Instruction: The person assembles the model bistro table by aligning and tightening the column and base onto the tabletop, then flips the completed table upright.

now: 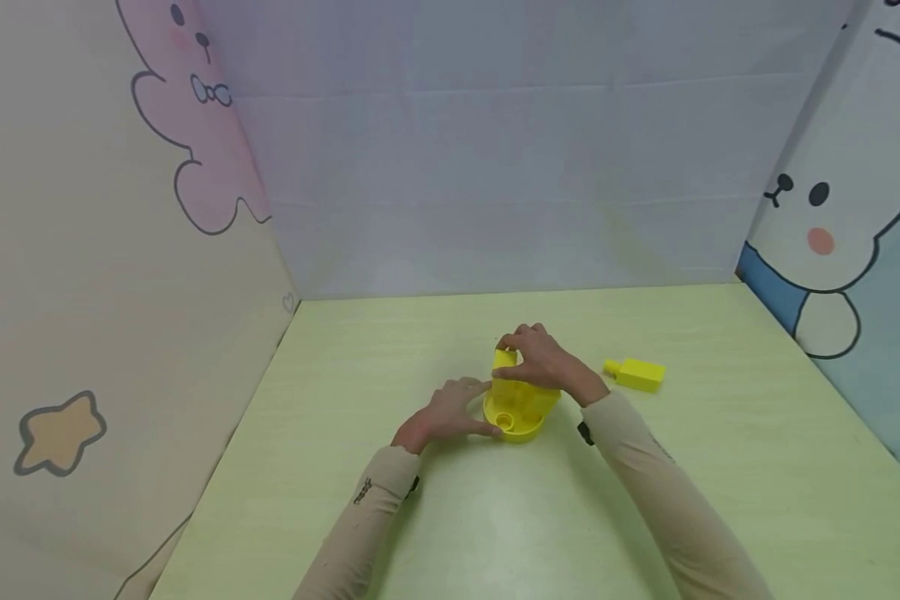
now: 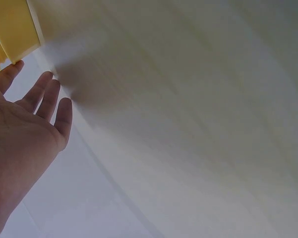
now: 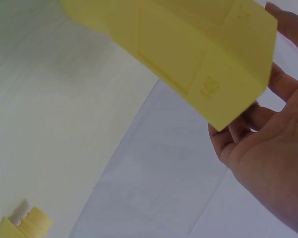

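A yellow round base (image 1: 521,434) with a raised ring inside it stands on the table. My left hand (image 1: 450,411) holds its left side, thumb at the front and index finger farther back. The other left fingers stretch loosely beside it, as the left wrist view shows near the yellow plastic (image 2: 19,27). My right hand (image 1: 546,363) grips the top end of a yellow rectangular block (image 3: 173,59), upright over the base. Recessed panels and small raised characters mark the block's sides. The right palm and forearm partly hide the base's far side.
A second yellow block (image 1: 640,375) with a round ribbed stub lies on the pale table (image 1: 390,342) to the right of my right hand. Cloth walls (image 1: 457,167) with cartoon prints stand at the back and both sides.
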`<state>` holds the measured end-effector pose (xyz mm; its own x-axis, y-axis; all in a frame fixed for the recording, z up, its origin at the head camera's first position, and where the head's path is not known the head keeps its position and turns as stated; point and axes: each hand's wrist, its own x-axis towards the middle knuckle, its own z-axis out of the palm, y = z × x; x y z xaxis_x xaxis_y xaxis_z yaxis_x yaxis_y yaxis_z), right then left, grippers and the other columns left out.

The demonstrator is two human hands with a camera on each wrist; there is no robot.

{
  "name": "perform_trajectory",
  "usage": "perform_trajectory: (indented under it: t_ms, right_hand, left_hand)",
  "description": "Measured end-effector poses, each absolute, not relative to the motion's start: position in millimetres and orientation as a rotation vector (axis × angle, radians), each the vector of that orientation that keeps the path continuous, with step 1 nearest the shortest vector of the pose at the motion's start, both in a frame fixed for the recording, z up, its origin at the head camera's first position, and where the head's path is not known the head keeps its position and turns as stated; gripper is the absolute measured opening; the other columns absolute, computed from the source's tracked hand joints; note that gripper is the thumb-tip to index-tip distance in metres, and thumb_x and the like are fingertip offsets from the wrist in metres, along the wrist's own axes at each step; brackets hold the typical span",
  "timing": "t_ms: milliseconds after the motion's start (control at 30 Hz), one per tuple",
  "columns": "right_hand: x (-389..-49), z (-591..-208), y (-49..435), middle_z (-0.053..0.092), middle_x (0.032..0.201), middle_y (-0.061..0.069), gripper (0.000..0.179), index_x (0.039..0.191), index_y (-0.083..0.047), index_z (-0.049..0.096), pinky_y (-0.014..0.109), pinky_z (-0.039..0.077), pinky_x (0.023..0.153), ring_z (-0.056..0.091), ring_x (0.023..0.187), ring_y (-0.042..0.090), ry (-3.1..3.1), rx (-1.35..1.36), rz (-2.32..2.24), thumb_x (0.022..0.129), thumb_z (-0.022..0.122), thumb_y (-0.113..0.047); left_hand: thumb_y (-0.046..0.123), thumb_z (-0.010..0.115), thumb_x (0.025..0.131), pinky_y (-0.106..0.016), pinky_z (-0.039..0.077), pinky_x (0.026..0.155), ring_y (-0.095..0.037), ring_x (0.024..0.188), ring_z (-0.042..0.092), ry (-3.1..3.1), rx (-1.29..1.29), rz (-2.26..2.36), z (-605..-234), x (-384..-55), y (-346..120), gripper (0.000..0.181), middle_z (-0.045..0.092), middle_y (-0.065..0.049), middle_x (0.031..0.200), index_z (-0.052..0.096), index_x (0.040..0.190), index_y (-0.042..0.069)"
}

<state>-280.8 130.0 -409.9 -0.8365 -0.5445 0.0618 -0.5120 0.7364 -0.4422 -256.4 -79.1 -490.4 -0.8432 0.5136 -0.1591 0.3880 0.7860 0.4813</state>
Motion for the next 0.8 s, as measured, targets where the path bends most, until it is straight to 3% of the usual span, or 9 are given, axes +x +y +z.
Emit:
perform_trajectory:
  t_ms: [433,533,700,800]
  right_hand:
    - [-277,-416,124,0.057,0.107,0.012,0.051,0.116,-0.006,0.064,0.051,0.036,0.086,0.043,0.102,0.034,3.003,-0.729,-0.597,0.086,0.064,-0.048]
    - [-274,-414,125,0.056,0.109,0.012,0.054,0.122,-0.008,0.06,0.052,0.035,0.087,0.042,0.105,0.035,3.012,-0.739,-0.583,0.087,0.062,-0.048]
    - [-271,-409,134,0.053,0.115,0.013,0.046,0.13,-0.014,0.056,0.051,0.032,0.085,0.039,0.108,0.035,2.945,-0.826,-0.612,0.089,0.062,-0.033]
    - [-271,-405,139,0.054,0.111,0.012,0.04,0.125,-0.014,0.059,0.051,0.033,0.083,0.04,0.106,0.034,2.935,-0.856,-0.611,0.088,0.065,-0.028]
  left_hand:
    - [0.068,0.065,0.075,-0.061,0.022,0.104,-0.031,0.132,0.032,2.703,0.709,0.639,-492,-256,-77,0.091,0.039,-0.006,0.146,0.038,0.147,0.02]
    - [0.067,0.065,0.075,-0.06,0.022,0.104,-0.031,0.132,0.032,2.704,0.708,0.633,-492,-256,-77,0.091,0.039,-0.006,0.146,0.038,0.147,0.02]
    - [0.068,0.065,0.074,-0.059,0.022,0.104,-0.03,0.132,0.032,2.702,0.706,0.629,-492,-255,-76,0.09,0.038,-0.006,0.146,0.039,0.147,0.021]
    - [0.068,0.065,0.074,-0.059,0.023,0.104,-0.03,0.132,0.032,2.705,0.704,0.626,-491,-254,-76,0.09,0.039,-0.006,0.146,0.039,0.146,0.022]
